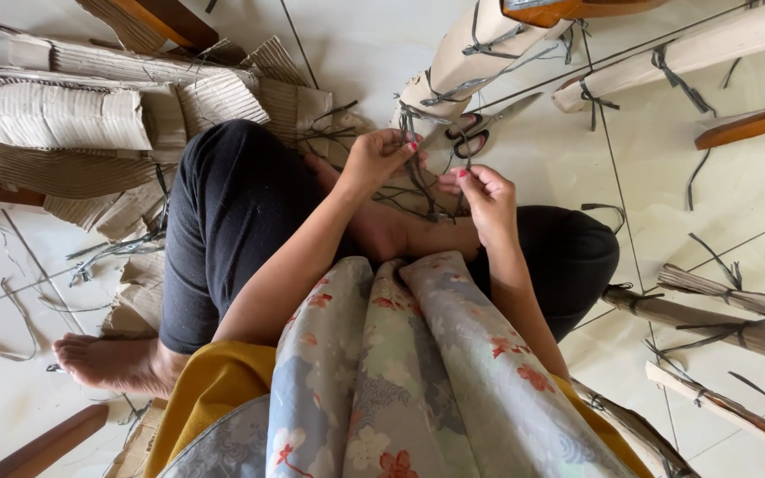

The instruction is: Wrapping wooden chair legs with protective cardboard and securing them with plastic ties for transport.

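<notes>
Sitting on tiled floor [542, 168], left hand [381, 158] & right hand [485, 193] both pinched shut on dark straps [422, 181], scissors [482, 129] lying just beyond, nearer right hand.

We see dull grey plastic straps [422, 181] in our hands, binding matt cardboard around a wooden furniture leg [462, 62]. At ten o'clock lies rough corrugated cardboard [55, 115]. Scissors [489, 124] show shiny metal blades, over glossy floor tiles [542, 168].

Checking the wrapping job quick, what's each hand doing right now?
Left hand: closed, pinching the dark straps.
Right hand: closed, gripping the same straps.
</notes>
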